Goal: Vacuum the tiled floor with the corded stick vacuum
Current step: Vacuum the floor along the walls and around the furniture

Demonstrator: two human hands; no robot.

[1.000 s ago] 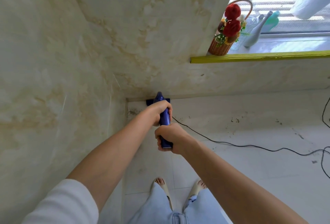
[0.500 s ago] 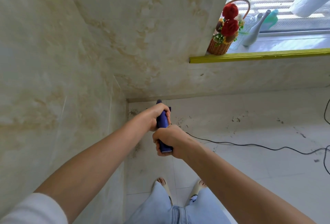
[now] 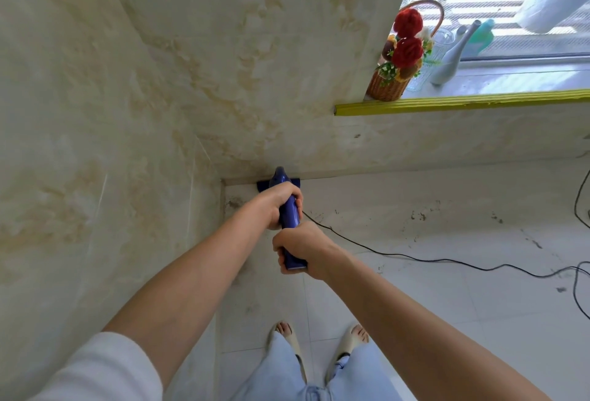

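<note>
Both hands hold the blue stick vacuum, seen from above. My left hand grips the upper part of the handle, and my right hand grips its near end. The vacuum's blue floor head lies against the base of the far wall, close to the corner. Its black cord trails from the handle to the right across the white tiled floor. Dark dirt specks lie on the tiles near the wall.
Marble walls close the left and far sides. A yellow-edged window ledge at the upper right carries a flower basket, bottles and a white pot. My feet in sandals stand just behind the vacuum.
The vacuum head was pulled back from the wall half a second ago and is now pushed forward against the wall base again. Both hands kept their grip.
</note>
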